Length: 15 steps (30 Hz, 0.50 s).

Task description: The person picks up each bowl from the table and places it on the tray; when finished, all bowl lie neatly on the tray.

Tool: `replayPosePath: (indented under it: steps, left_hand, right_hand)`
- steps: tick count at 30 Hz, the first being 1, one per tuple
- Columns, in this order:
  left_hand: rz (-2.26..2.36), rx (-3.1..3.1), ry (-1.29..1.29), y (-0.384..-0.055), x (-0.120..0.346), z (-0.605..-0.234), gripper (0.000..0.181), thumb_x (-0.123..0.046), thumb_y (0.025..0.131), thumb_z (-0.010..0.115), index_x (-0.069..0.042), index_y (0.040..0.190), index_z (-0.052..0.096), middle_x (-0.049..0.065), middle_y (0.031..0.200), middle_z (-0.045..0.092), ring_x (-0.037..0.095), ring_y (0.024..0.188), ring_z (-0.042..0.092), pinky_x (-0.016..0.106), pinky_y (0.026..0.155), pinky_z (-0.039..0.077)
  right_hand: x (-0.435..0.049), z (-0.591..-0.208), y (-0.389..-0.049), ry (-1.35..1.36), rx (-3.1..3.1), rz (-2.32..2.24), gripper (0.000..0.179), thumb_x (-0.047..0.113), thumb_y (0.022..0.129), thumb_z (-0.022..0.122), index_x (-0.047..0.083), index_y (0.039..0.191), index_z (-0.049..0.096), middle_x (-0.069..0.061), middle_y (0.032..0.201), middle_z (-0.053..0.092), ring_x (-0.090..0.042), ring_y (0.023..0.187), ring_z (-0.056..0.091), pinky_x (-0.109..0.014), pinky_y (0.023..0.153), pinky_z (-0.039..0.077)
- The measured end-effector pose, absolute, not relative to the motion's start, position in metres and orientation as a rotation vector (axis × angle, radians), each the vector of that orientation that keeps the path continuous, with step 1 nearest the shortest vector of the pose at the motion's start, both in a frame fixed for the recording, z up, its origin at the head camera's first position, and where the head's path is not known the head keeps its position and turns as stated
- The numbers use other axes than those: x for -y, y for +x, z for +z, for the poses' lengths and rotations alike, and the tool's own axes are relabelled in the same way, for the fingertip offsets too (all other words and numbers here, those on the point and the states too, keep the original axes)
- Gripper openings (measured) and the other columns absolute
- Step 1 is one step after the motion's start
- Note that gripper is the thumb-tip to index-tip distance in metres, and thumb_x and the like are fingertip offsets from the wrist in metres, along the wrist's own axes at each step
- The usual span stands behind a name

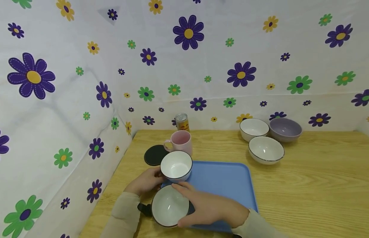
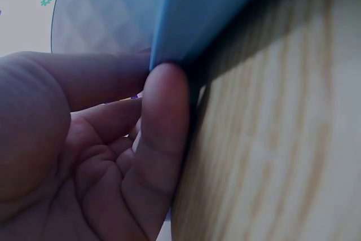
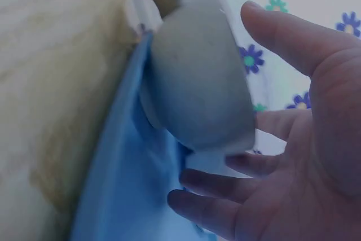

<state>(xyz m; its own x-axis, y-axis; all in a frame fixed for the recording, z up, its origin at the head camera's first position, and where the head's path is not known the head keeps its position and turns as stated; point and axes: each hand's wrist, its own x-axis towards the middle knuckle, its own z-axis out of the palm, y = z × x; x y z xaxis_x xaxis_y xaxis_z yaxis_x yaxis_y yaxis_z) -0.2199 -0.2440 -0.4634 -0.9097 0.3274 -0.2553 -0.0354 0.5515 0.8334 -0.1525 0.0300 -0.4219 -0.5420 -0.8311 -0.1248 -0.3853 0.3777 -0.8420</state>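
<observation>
My left hand (image 1: pixel 146 181) is at the left edge of a blue tray (image 1: pixel 224 180). In the left wrist view, its thumb and a finger pinch the tray's rim (image 2: pixel 189 21) from both sides. A white bowl with a dark rim (image 1: pixel 176 167) sits on the tray's far left corner, just beyond that hand. Nearer to me is a second dark-rimmed white bowl (image 1: pixel 170 208), at the tray's near left. Over its right side reaches my right hand (image 1: pixel 208 206), thumb and fingers spread. The right wrist view shows the thumb apart from the bowl (image 3: pixel 200 77).
Behind the tray stand a pink mug (image 1: pixel 182 140) and a drink can (image 1: pixel 182 122), with a black round coaster (image 1: pixel 155 155) to their left. Two white bowls (image 1: pixel 266 151) and a purple bowl (image 1: pixel 285 130) are grouped at the back right. A flower-patterned cloth (image 1: pixel 214 56) borders the wooden table (image 1: pixel 315 185).
</observation>
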Motion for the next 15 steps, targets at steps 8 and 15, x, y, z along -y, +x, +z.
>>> replayPosePath:
  steps: [8, 15]
  left_hand:
    - [1.288, -2.402, 0.209, -0.221, 0.246, -0.467, 0.026, -0.017, 0.099, 0.063, -0.005, 0.121, 0.061, 0.006, 0.084, 0.059, 0.018, 0.067, 0.058, 0.029, 0.064, 0.051]
    - [1.293, -2.403, 0.212, -0.220, 0.243, -0.463, 0.027, -0.018, 0.099, 0.064, -0.005, 0.122, 0.061, 0.006, 0.085, 0.058, 0.018, 0.068, 0.057, 0.030, 0.065, 0.050]
  right_hand:
    - [-0.061, -0.409, -0.162, -1.021, -2.197, -1.062, 0.069, 0.045, 0.095, 0.067, 0.015, 0.153, 0.043, 0.000, 0.153, 0.045, -0.021, 0.137, 0.046, -0.044, 0.109, 0.042]
    - [-0.094, -0.397, -0.183, -0.875, -2.402, -1.220, 0.059, 0.040, 0.098, 0.065, 0.014, 0.149, 0.048, -0.006, 0.145, 0.055, -0.026, 0.126, 0.057, -0.053, 0.101, 0.048]
